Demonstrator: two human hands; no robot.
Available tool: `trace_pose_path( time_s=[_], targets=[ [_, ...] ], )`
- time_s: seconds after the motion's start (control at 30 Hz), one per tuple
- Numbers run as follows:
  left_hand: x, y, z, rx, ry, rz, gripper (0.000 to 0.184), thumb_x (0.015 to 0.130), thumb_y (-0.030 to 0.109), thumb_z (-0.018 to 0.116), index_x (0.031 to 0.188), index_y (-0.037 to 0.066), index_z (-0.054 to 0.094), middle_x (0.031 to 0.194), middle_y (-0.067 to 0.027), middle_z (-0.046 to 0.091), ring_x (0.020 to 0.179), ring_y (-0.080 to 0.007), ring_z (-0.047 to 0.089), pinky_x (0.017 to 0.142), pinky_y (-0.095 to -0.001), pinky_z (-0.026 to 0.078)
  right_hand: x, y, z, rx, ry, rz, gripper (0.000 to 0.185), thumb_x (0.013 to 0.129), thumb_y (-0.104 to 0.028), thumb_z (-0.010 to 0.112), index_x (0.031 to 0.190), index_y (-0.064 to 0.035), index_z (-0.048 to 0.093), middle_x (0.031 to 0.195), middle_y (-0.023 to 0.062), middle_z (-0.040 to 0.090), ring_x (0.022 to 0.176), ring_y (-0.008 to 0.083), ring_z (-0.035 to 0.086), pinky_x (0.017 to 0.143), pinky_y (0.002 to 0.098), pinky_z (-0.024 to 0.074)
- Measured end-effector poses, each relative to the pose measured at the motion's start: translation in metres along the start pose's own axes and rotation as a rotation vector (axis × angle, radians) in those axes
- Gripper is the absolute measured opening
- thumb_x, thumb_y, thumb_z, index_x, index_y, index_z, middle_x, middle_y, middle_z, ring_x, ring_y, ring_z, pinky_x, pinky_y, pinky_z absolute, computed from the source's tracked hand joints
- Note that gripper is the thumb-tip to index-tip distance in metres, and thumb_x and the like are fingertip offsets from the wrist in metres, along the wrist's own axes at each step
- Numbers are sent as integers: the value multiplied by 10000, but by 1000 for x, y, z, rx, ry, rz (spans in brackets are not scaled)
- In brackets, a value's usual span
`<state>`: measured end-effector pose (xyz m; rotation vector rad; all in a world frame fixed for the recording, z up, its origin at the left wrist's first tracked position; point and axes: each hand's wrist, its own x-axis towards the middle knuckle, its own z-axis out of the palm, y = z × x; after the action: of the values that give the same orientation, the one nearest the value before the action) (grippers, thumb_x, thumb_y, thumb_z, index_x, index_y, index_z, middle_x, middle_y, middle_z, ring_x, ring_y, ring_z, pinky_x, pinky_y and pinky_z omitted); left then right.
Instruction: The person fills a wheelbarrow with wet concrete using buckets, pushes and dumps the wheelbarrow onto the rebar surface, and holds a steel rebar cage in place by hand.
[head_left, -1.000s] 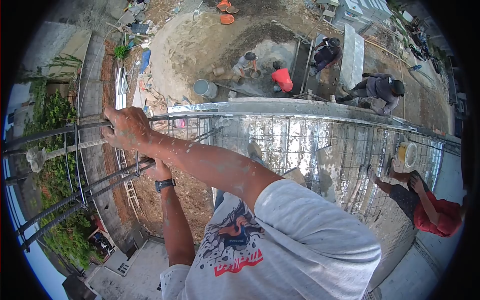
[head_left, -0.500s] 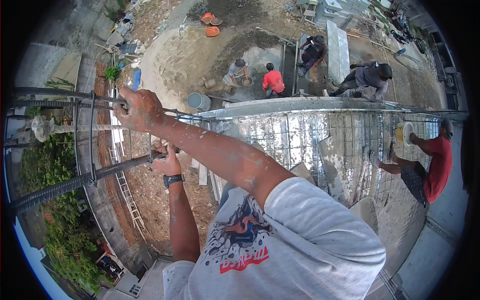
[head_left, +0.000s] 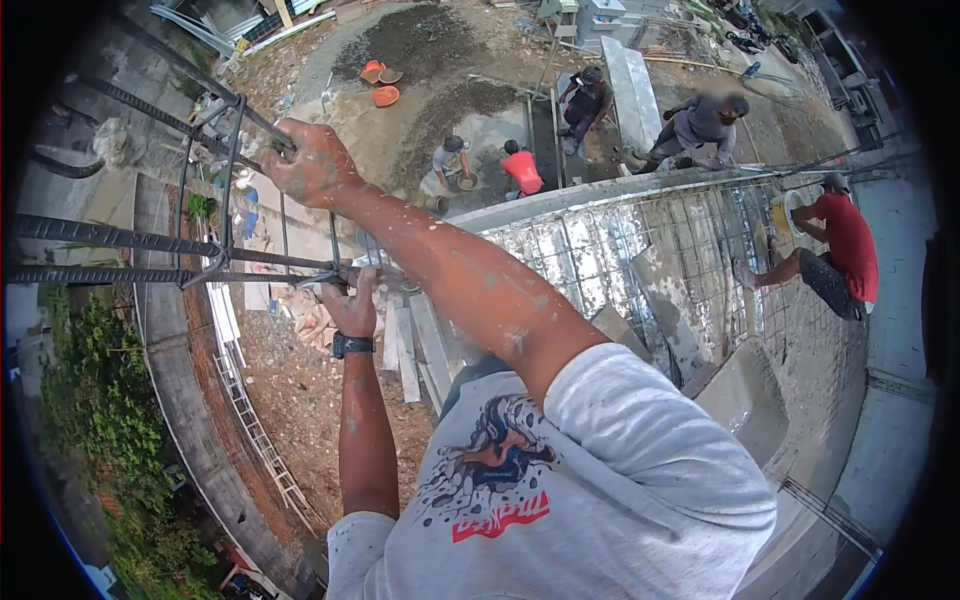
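My right hand (head_left: pixel 310 165) is closed around the upper steel bar (head_left: pixel 205 82) of a rebar cage, close to its end. Lower down, my left hand (head_left: pixel 350 300), with a dark watch on its wrist, is wrapped around a lower ribbed bar (head_left: pixel 120 276); part of its grip is hidden behind the bar. Bent stirrups (head_left: pixel 228 190) tie the long bars together, and the cage runs off to the left edge. Splashes of dried cement mark both my arms. Behind the bars shows a pale, knotted rope-like thing (head_left: pixel 115 145), blurred.
To the right, mesh rebar (head_left: pixel 720 225) covers a deck, where a person in red (head_left: pixel 840 240) holds a yellow bucket (head_left: pixel 780 215). Several people work on the ground below. Planks (head_left: pixel 405 350) lie beside me, and a ladder (head_left: pixel 260 435) rests far below left.
The view has shifted and the cage now sits at a different angle, its bars higher on the left. Both hands keep their grip. The person in red has bent an arm toward the bucket.
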<state>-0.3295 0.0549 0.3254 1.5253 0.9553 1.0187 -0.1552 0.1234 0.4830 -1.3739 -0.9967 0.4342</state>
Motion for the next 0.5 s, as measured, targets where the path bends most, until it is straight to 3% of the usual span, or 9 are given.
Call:
trace_pose_path(
  time_s=[0.1,0.5],
  targets=[
    [3,3,-3,31,-47,7,361,796,178,800,832,42,468,769,-8,480,699,-105,458,619,-276,431,0,6,7,30,55,-22,308,806,-304,670,893,-11,638,744,185,654,699,327,639,701,409,498],
    [5,-1,-9,38,-102,26,343,797,175,803,855,35,496,752,7,471,685,-88,428,615,-257,404,-3,4,9,-48,101,-19,292,806,-294,658,857,-8,625,721,202,637,708,372,631,703,437,490]
  ],
)
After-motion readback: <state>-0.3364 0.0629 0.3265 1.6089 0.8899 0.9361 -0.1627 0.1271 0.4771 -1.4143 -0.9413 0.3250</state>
